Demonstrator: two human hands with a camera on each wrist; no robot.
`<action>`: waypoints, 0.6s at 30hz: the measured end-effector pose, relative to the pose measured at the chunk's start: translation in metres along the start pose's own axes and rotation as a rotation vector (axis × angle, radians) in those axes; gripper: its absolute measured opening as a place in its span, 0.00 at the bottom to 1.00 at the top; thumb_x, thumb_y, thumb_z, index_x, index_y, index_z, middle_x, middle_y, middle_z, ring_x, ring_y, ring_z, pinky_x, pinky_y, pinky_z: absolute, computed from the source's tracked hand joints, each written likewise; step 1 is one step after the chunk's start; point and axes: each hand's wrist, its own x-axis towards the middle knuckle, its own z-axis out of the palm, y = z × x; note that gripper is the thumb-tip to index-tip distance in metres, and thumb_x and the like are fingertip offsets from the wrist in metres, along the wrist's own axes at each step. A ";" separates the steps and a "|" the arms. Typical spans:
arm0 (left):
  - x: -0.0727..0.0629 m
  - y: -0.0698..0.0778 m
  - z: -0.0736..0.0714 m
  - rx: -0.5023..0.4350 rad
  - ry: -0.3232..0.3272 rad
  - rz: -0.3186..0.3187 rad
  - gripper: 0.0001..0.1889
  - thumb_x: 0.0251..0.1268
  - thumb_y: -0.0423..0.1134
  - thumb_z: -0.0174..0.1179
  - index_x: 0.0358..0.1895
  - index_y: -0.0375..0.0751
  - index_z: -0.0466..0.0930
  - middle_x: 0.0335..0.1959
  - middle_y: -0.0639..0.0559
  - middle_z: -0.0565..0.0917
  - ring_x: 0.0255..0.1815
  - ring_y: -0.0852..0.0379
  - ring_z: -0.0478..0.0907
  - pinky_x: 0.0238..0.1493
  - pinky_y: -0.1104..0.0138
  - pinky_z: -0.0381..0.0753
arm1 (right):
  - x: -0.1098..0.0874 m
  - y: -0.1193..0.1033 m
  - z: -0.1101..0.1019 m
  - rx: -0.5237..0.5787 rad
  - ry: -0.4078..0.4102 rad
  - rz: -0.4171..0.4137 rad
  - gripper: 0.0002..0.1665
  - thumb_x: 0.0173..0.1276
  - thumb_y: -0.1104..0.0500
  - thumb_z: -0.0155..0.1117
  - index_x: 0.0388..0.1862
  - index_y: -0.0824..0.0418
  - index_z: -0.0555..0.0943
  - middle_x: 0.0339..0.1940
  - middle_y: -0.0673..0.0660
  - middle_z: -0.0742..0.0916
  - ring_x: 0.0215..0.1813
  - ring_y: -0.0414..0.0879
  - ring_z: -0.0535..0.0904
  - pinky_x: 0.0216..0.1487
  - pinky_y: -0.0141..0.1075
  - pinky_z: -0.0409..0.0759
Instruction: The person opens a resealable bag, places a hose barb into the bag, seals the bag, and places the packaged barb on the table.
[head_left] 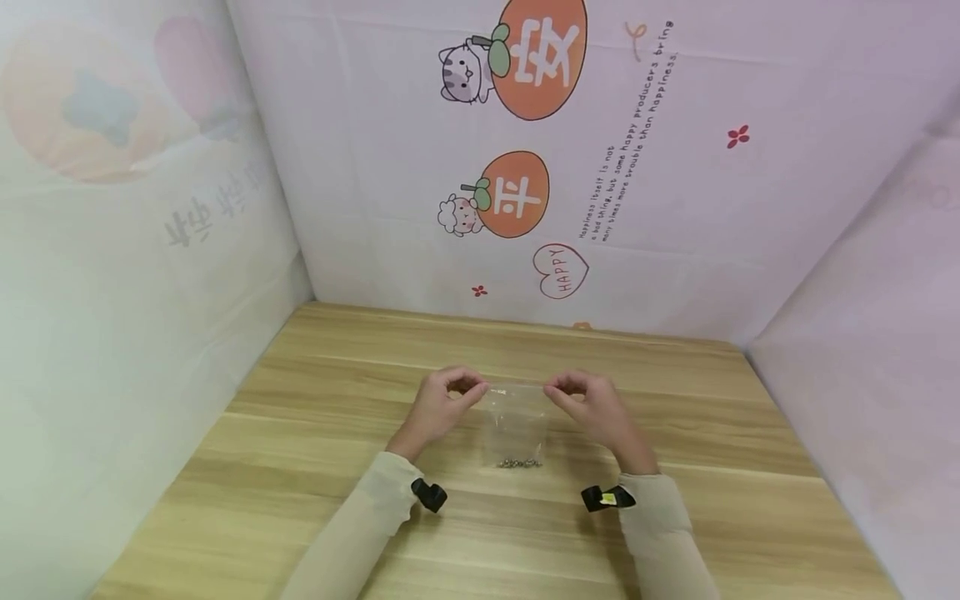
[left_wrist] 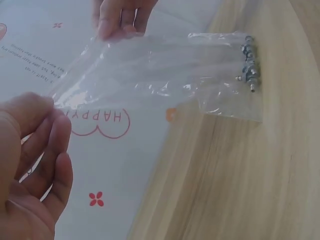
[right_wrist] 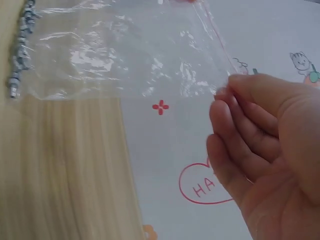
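Note:
A clear plastic zip bag hangs upright between both hands, above the table. Small shiny metal pieces, several of them and screw-like, lie in a row along its bottom edge. My left hand pinches the bag's top left corner between thumb and index finger. At the opposite top corner, my right hand pinches the plastic the same way. The bag's top edge is stretched straight between the two hands. In the right wrist view the metal pieces show at the far left, and a reddish line runs along the bag's top edge.
Beneath the bag lies a wood-grain table. A white printed cloth wall rises behind it, with more cloth at the left and right. Black wrist cameras are strapped over the sleeves.

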 end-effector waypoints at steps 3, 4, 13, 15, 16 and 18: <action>0.002 -0.004 0.004 0.005 0.041 0.001 0.06 0.74 0.40 0.68 0.44 0.43 0.90 0.38 0.52 0.91 0.36 0.60 0.85 0.38 0.69 0.85 | 0.002 0.003 0.007 -0.001 0.052 -0.010 0.05 0.75 0.57 0.71 0.43 0.57 0.89 0.38 0.53 0.93 0.43 0.46 0.88 0.42 0.35 0.85; 0.002 -0.005 0.005 0.006 0.053 0.001 0.06 0.74 0.40 0.68 0.44 0.43 0.91 0.38 0.52 0.91 0.35 0.60 0.85 0.37 0.70 0.85 | 0.003 0.005 0.009 -0.004 0.063 -0.015 0.05 0.75 0.57 0.71 0.42 0.58 0.89 0.38 0.54 0.93 0.42 0.45 0.88 0.42 0.35 0.85; 0.001 -0.012 0.012 0.033 0.001 -0.081 0.14 0.74 0.35 0.67 0.57 0.34 0.85 0.49 0.45 0.90 0.48 0.52 0.88 0.54 0.65 0.88 | 0.005 0.014 0.021 0.014 0.081 0.042 0.08 0.75 0.57 0.71 0.47 0.60 0.89 0.41 0.56 0.93 0.43 0.47 0.89 0.49 0.41 0.89; 0.000 -0.012 0.012 0.032 -0.045 -0.127 0.18 0.75 0.36 0.66 0.63 0.34 0.82 0.55 0.42 0.88 0.54 0.49 0.87 0.61 0.61 0.86 | 0.005 0.017 0.022 0.026 0.080 0.073 0.10 0.74 0.57 0.71 0.49 0.61 0.89 0.43 0.57 0.93 0.45 0.49 0.89 0.52 0.43 0.89; 0.000 -0.012 0.012 0.037 -0.069 -0.152 0.21 0.75 0.37 0.65 0.67 0.35 0.80 0.59 0.42 0.87 0.58 0.48 0.86 0.64 0.58 0.85 | 0.006 0.018 0.022 0.030 0.078 0.086 0.11 0.74 0.57 0.71 0.50 0.61 0.88 0.44 0.58 0.93 0.46 0.50 0.89 0.53 0.44 0.89; -0.003 -0.011 0.012 0.055 -0.117 -0.196 0.26 0.76 0.38 0.65 0.73 0.37 0.74 0.66 0.41 0.83 0.63 0.45 0.83 0.67 0.55 0.83 | 0.005 0.022 0.022 0.036 0.078 0.114 0.13 0.74 0.57 0.71 0.53 0.62 0.87 0.47 0.59 0.92 0.49 0.53 0.89 0.55 0.46 0.88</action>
